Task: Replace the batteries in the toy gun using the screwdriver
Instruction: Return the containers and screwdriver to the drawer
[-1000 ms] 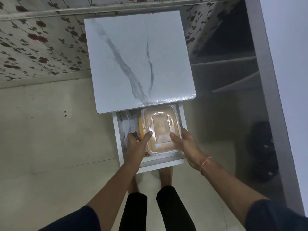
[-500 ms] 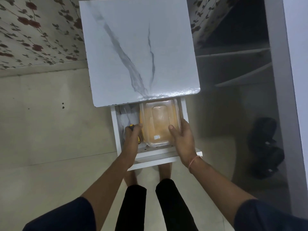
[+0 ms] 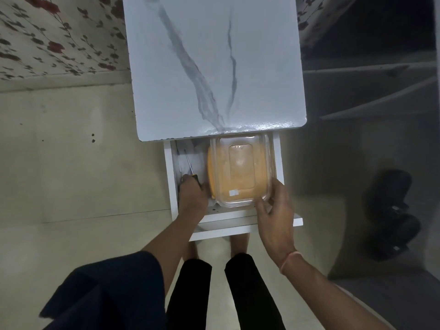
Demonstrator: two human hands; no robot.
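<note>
Yellow-and-black is all the head cam shows of the screwdriver (image 3: pixel 188 163) handle, just a sliver poking out past the knuckles of the left hand (image 3: pixel 192 198). That hand is down in the left part of the open drawer (image 3: pixel 168 177) with its fingers curled round the handle, so I'd call that a proper grip. The thin metal shaft runs out from the fist, away from the person and toward the back of the drawer, leaning slightly left. Its tip is near where the marble-look table top (image 3: pixel 214 67) overhangs. So the long axis lies roughly front-to-back along the drawer, and the left hand is the one on it.

Over on the other side, the right hand (image 3: pixel 276 210) grasps the near right corner of a clear container (image 3: pixel 240 172) with orange showing through it, thumb on the near edge and fingers round the side. It's well apart from the tool, with the box in between. The container fills the right part of the drawer and sits just beside the left hand. Touching or not, I can't tell.

No toy gun or batteries anywhere in shot. They could be in the box, but it's too cloudy to say. My guess is the tool wants to come out handle-first, back toward the body and up, since the overhang is near the tip and the box crowds it on the right.
</note>
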